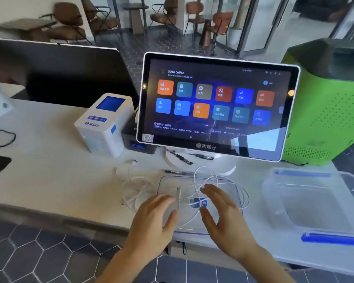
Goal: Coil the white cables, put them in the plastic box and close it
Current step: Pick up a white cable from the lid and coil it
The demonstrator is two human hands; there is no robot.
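Head view shows the left hand (pixel 159 213) pinching a white cable (pixel 207 181) end while the right hand (pixel 223 209) spreads open over loose loops on the clear lid (pixel 168 180). Light, springy and slippery-looking, the cable probably wants gripping near its plug, with the plastic box (pixel 319 203) waiting right.

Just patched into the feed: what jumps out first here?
The lit touchscreen dominates the counter's middle, with a bright green box to its right. Nearer the camera, the left hand and right hand work loose white cables over a clear lid; the open plastic box waits at right.
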